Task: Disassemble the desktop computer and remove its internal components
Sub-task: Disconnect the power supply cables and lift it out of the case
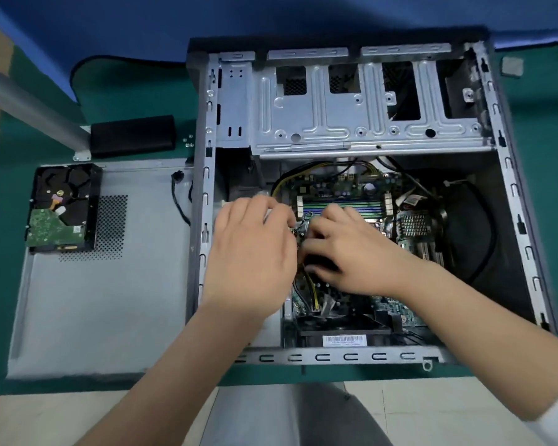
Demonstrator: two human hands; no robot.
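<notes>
Two bare hands, left hand (pixel 253 249) and right hand (pixel 351 252), meet mid-frame inside one open grey steel computer case (pixel 516 201); fingers curled, grasp indeterminate. One black hard drive (pixel 63 209) lies on one detached grey side panel (pixel 110 300), left of frame.

Both hands (pixel 300 246) inside open case (pixel 203 188)

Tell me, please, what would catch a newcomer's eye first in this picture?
Both hands, the left hand and right hand, meet over the motherboard in the middle of the open computer case, working at something they hide. To the left, a removed hard drive lies circuit side up on the detached side panel.
</notes>
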